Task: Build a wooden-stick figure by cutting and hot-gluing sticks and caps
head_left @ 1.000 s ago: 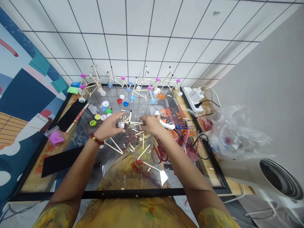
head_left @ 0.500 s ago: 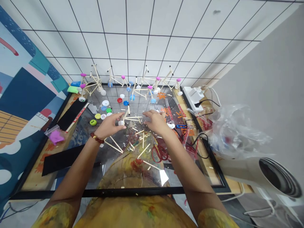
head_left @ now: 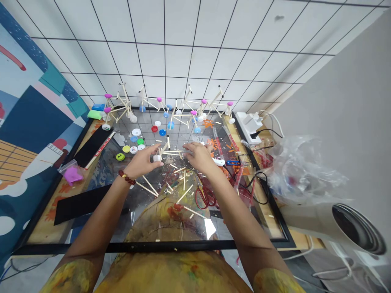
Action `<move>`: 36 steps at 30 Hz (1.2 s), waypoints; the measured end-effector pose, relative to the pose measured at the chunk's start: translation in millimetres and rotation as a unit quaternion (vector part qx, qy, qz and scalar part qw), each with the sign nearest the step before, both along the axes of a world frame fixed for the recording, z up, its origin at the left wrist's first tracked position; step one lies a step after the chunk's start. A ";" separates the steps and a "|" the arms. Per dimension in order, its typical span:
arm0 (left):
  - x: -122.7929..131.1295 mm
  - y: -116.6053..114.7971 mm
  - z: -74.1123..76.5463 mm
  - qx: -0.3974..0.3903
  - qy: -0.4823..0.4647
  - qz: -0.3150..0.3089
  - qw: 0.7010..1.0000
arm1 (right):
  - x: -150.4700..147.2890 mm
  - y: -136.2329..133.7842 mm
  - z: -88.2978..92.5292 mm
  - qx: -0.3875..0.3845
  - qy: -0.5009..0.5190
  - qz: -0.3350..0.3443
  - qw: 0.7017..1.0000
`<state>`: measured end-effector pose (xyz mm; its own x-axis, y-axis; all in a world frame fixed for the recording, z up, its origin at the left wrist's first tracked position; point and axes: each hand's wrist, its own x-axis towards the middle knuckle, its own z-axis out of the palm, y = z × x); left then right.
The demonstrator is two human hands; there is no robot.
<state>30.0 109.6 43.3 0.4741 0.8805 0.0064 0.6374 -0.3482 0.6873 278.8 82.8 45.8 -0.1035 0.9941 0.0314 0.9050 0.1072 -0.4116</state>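
My left hand [head_left: 143, 163] is closed, thumb and fingers pinching a white bottle cap [head_left: 157, 158] at the left end of a small frame of pale wooden sticks [head_left: 172, 153]. From that frame a stick with a dark tip [head_left: 168, 142] rises. My right hand [head_left: 198, 156] is at the frame's other end, fingers apart and pointing left; whether they touch the sticks I cannot tell. Several loose wooden sticks [head_left: 185, 194] and red-handled scissors [head_left: 205, 197] lie below the hands. Behind the left hand are coloured bottle caps [head_left: 140, 141].
Along the back stand several stick frames [head_left: 183, 118] with caps and pink blobs. Black strips [head_left: 82, 203] and a bag of purple clay [head_left: 72, 174] are at the left. Glue sticks, a cable, a power strip [head_left: 248, 127] and clear plastic bags [head_left: 305, 171] occupy the right.
My left hand and the white-capped end of the stick frame have shifted slightly right. The upright dark-tipped stick has moved a little right too. My right hand is nearly still.
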 end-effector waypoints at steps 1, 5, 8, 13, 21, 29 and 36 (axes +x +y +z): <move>0.0 0.2 -0.3 0.001 0.000 -0.001 1.000 | -0.2 1.2 0.1 0.003 0.001 0.004 1.000; -0.3 0.9 -2.1 0.009 -0.014 -0.014 1.000 | -2.4 7.0 0.5 0.006 -0.014 0.040 0.999; -0.3 1.2 -2.7 0.013 -0.014 -0.017 1.000 | -5.0 10.7 0.0 0.007 -0.031 0.052 0.998; 1.1 2.4 0.6 0.012 0.005 -0.015 1.000 | -8.1 13.7 -2.1 0.012 -0.045 0.067 0.997; 2.8 2.2 5.4 0.012 0.021 -0.010 1.000 | -8.7 14.2 -3.1 0.010 -0.035 0.053 0.998; 4.0 1.8 -3.5 0.050 0.027 -0.005 0.998 | 2.8 4.1 2.0 0.024 0.005 0.022 0.999; 9.5 -3.9 0.7 0.077 0.028 0.008 0.997 | 9.2 -2.0 1.1 0.023 -0.005 0.004 1.000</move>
<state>39.5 105.7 43.9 0.4642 0.8782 0.1155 0.6791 -0.4366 0.5901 288.0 80.8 46.9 -0.1117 0.9908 0.0769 0.9081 0.1332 -0.3970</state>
